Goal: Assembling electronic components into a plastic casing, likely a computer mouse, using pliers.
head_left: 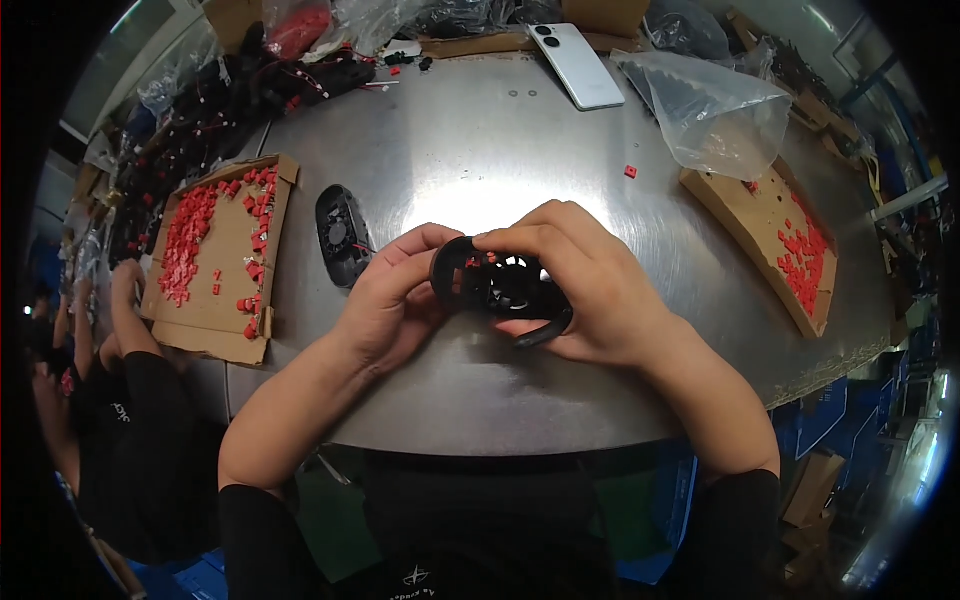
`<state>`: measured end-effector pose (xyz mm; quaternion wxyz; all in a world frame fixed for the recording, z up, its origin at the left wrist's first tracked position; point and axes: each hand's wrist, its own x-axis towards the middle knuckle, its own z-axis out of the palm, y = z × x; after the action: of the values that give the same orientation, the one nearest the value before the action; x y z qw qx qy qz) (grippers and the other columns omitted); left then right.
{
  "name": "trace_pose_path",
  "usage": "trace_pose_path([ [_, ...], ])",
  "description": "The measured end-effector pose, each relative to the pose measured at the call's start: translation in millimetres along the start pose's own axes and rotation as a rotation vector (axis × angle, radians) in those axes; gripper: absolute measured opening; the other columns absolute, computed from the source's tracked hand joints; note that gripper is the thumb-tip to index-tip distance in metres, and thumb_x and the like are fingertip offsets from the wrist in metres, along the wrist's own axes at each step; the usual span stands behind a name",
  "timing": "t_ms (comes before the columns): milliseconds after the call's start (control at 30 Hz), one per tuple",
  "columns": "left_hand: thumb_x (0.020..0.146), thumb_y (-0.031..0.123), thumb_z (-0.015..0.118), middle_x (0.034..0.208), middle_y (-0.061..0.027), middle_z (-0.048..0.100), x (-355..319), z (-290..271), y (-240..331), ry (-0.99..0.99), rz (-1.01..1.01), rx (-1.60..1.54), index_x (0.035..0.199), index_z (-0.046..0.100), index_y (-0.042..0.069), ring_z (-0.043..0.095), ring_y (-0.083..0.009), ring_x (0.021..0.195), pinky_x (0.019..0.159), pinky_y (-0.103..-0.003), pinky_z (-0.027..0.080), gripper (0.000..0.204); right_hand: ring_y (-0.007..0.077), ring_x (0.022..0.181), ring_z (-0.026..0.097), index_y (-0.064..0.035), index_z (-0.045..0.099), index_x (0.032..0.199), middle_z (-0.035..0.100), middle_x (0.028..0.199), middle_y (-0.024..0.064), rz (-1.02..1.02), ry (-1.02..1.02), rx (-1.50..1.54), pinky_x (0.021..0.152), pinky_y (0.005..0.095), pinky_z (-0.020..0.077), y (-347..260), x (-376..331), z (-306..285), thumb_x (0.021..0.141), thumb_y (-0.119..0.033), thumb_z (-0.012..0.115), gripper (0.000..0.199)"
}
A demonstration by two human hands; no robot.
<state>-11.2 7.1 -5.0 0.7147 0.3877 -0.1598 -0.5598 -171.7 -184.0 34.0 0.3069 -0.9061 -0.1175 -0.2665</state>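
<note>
Over the metal table, both my hands grip a black plastic housing (pixel 515 290) with an open inside where small red parts and shiny bits show. My left hand (pixel 395 300) pinches its rounded left end between thumb and fingers. Wrapped around the right end is my right hand (pixel 590 285), with its fingers along the top and the thumb low near a curved black edge. Some of the housing is hidden by the fingers. Left of my left hand, a similar black housing half (pixel 342 235) lies on the table, with a round grille and a red wire.
Cardboard trays of small red parts stand left (pixel 250 345) and right (pixel 740 225). One red part (pixel 631 172) lies loose. A white phone (pixel 580 70) and clear plastic bag (pixel 705 110) lie at the back. Black wired parts (pixel 215 120) are heaped far left, beside a co-worker's arm (pixel 130 310).
</note>
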Motion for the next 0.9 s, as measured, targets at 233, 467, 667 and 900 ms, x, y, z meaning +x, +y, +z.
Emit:
trace_pose_path([
  [233, 0.105, 0.020, 0.060, 0.113, -0.0064, 0.070, -5, 16, 15, -0.018, 0.015, -0.086, 0.126, 0.062, -0.001, 0.067, -0.0135, 0.103, 0.099, -0.031, 0.054, 0.030, 0.0323, 0.099, 0.066, -0.0081, 0.066, 0.129, 0.066, 0.109, 0.0123, -0.006, -0.008, -0.092, 0.084, 0.0405, 0.0551, -1, 2, 0, 0.076, -0.025, 0.089, 0.060],
  [467, 0.106, 0.024, 0.061, 0.118, -0.0067, 0.071, -3, 17, 15, 0.028, 0.034, 0.165, 0.129, 0.062, 0.001, 0.067, -0.0136, 0.107, 0.101, -0.029, 0.052, 0.032, 0.0328, 0.100, 0.066, -0.0079, 0.065, 0.129, 0.065, 0.109, 0.0126, 0.085, -0.084, -0.127, 0.085, 0.0410, 0.0547, -5, 2, -5, 0.074, -0.021, 0.090, 0.062],
  [667, 0.103, 0.013, 0.060, 0.108, -0.0037, 0.071, -3, 12, 10, 0.025, 0.122, 0.513, 0.122, 0.064, 0.000, 0.064, -0.0084, 0.097, 0.088, -0.026, 0.051, 0.023, 0.0328, 0.099, 0.065, -0.0085, 0.065, 0.127, 0.064, 0.107, 0.0112, 0.123, -0.157, -0.117, 0.084, 0.0414, 0.0535, -7, 1, -8, 0.073, -0.019, 0.090, 0.061],
  [900, 0.099, 0.007, 0.059, 0.096, -0.0048, 0.073, 0, 12, 13, 0.030, 0.169, 0.900, 0.118, 0.066, -0.004, 0.064, -0.0065, 0.084, 0.075, -0.026, 0.051, 0.023, 0.0333, 0.095, 0.063, -0.0090, 0.065, 0.126, 0.061, 0.101, 0.0112, 0.182, -0.230, -0.104, 0.082, 0.0413, 0.0527, -6, -1, -4, 0.074, -0.022, 0.090, 0.060],
])
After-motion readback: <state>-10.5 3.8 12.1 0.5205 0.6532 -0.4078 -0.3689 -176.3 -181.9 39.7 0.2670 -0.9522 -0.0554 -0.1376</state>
